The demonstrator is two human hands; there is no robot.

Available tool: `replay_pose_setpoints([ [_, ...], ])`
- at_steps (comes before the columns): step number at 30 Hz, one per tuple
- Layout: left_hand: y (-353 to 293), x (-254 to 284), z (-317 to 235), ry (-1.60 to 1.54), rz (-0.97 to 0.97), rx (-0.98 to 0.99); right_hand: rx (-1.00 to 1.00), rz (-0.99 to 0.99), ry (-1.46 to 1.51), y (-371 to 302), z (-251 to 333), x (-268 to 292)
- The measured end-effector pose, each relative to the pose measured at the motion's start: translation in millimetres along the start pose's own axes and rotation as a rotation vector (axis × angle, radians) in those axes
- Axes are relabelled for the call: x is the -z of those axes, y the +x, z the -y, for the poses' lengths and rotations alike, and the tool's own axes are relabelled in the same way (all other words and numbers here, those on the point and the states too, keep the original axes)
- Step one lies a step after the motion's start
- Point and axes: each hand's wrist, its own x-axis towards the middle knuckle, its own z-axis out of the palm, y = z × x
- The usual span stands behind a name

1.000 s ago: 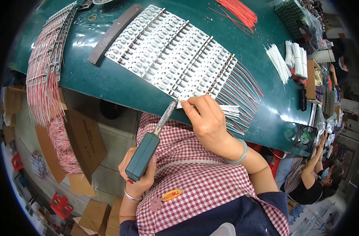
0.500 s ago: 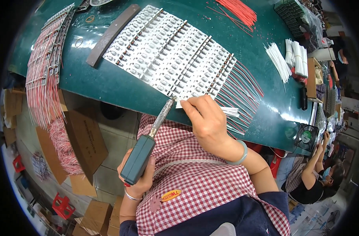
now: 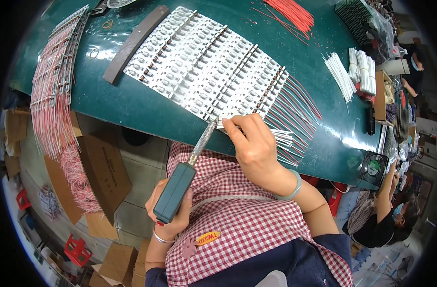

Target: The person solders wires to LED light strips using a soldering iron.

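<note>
My left hand point(image 3: 182, 215) is wrapped round the green body of a soldering iron point(image 3: 174, 192). Its metal tip reaches up to the near edge of a large white circuit board panel point(image 3: 199, 67), which carries rows of small components. Close beside that tip, my right hand point(image 3: 254, 150) has thumb and forefinger pinched at the panel's edge. White wires point(image 3: 283, 137) run out from under this hand to the right; their pinched ends are mostly covered by the fingers. Red, white and dark wires point(image 3: 299, 115) fan out from the panel's right side.
A dark bar point(image 3: 134, 45) lies along the panel's left edge. Wired panels point(image 3: 55, 81) overhang the green table point(image 3: 103, 103) at left, above a cardboard box point(image 3: 103, 172). Red wires point(image 3: 292, 16), white wire bundles point(image 3: 362, 71) and a small fan point(image 3: 372, 167) are farther right. A co-worker point(image 3: 381, 225) sits at right.
The soldering iron and my left hand have shifted slightly right, the tip moving along the panel's edge. My right fingers have moved a little right too, still pinched.
</note>
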Motion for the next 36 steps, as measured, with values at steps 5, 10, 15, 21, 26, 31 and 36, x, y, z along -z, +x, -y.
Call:
replay_pose_setpoints([
  [5, 5.5, -1.3, -6.3, 0.013, 0.013, 0.002, 0.013, 0.007, -0.001, 1.8, -0.2, 0.7],
  [10, 12.4, -0.1, -13.0, 0.028, 0.008, -0.036, -0.005, -0.003, -0.002, 3.4, 0.8, 1.6],
  [15, 1.4, 0.2, -1.9, 0.011, -0.013, -0.025, 0.013, 0.020, -0.014, 3.5, 1.4, 0.9],
  [21, -4.8, 0.6, 4.4, 0.001, -0.030, -0.007, -0.041, -0.026, -0.001, 5.4, 4.0, 0.3],
  [26, -4.0, 0.5, 3.7, 0.016, -0.025, -0.004, -0.034, -0.094, 0.044, 5.2, 1.2, 1.2],
  [31, -2.0, -2.0, 5.4, 0.002, -0.025, -0.001, -0.064, -0.088, 0.036, 7.1, -2.9, 0.1],
  [36, 4.4, -1.5, 0.0, 0.022, 0.006, 0.002, -0.056, -0.069, 0.016, 8.4, -4.0, 0.2],
])
